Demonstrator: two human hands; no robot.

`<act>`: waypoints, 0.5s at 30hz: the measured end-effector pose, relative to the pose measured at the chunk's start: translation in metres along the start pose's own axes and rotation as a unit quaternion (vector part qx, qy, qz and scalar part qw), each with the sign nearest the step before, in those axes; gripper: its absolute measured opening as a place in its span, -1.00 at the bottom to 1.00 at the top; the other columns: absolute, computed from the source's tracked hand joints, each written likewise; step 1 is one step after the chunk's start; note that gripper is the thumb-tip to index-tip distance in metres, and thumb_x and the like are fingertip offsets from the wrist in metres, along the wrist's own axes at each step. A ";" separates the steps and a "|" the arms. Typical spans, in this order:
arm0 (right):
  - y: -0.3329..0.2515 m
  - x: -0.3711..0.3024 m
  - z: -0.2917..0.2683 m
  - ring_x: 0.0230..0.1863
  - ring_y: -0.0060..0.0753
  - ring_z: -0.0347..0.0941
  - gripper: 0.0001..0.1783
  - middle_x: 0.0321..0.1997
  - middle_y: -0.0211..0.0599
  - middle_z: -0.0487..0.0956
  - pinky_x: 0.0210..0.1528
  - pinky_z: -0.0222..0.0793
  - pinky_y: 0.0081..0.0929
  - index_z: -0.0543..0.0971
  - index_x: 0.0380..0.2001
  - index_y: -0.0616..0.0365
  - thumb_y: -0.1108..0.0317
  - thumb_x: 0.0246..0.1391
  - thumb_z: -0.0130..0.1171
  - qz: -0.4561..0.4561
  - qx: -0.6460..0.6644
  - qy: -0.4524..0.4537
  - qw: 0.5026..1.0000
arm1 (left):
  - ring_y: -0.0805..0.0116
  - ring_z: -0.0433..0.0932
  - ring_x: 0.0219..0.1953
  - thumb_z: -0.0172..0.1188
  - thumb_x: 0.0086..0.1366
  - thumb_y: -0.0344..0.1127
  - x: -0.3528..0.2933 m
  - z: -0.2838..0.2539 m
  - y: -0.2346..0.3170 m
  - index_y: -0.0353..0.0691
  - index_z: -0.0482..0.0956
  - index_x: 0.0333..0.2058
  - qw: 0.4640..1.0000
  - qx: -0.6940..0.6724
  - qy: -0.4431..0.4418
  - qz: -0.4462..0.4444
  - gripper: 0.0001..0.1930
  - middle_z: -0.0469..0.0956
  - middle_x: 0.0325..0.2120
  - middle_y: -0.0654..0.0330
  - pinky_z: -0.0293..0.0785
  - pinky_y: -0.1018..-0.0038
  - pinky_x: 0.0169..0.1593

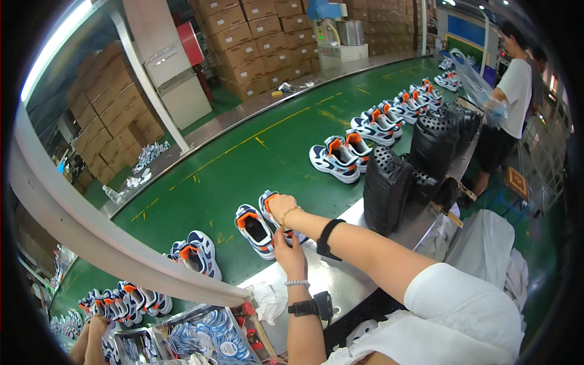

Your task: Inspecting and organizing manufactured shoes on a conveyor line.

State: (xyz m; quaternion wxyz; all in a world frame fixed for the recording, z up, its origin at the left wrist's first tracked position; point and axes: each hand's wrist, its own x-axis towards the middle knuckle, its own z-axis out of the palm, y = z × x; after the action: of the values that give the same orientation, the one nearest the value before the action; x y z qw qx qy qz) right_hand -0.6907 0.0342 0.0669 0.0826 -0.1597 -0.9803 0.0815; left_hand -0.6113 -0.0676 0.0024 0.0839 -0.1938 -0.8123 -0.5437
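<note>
A pair of white, navy and orange sneakers stands before me on the green conveyor belt. My right hand reaches over the right sneaker, its fingers mostly hidden at the shoe's opening. At that sneaker's near end, my left hand grips the edge, thumb and fingers raised against it. Both hands hide much of this shoe. Just to the left, the other sneaker sits upright with its dark opening showing; neither hand holds it.
More sneakers line the belt. Black perforated shoe forms stand right. A pale post crosses the left side. Below lies a tray of blue-white tags. Another person's hand is lower left; a person stands far right.
</note>
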 end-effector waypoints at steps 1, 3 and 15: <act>-0.001 0.001 0.000 -0.25 -0.24 0.62 -0.83 -0.32 -0.23 0.66 -0.25 0.54 -0.36 0.66 -0.39 0.09 0.36 -0.01 0.10 0.023 -0.010 -0.021 0.999 | -0.06 0.45 -0.05 0.18 0.14 -0.42 -0.001 0.000 -0.001 -0.38 0.43 -0.08 1.000 -0.022 -0.009 0.011 -0.65 0.48 -0.12 -0.10 0.33 0.25 0.03; -0.004 0.002 -0.003 -0.26 -0.25 0.63 -0.83 -0.32 -0.26 0.66 -0.27 0.54 -0.35 0.66 -0.38 0.08 0.34 0.00 0.10 0.035 0.006 -0.032 0.999 | -0.05 0.45 -0.07 0.21 0.10 -0.43 -0.002 0.000 -0.001 -0.36 0.41 -0.06 1.000 0.011 0.004 0.016 -0.60 0.47 -0.15 -0.09 0.33 0.26 0.02; 0.099 -0.230 -0.027 -0.47 0.06 0.44 -0.59 -0.59 -0.05 0.50 -0.37 0.31 -0.11 0.50 -0.57 0.11 0.02 0.15 -0.01 -0.065 0.302 -0.025 0.951 | 0.13 0.56 -0.29 0.30 0.08 -0.36 0.011 -0.008 -0.026 -0.29 0.45 -0.06 0.999 0.034 -0.002 -0.003 -0.57 0.57 -0.30 -0.01 0.44 0.34 -0.18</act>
State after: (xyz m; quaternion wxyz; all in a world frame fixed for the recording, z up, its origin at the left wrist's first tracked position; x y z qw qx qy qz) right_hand -0.4411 0.0554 0.0439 0.1072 -0.0610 -0.9198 0.3726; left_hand -0.6322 -0.0813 -0.0124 0.0871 -0.1890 -0.8309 -0.5161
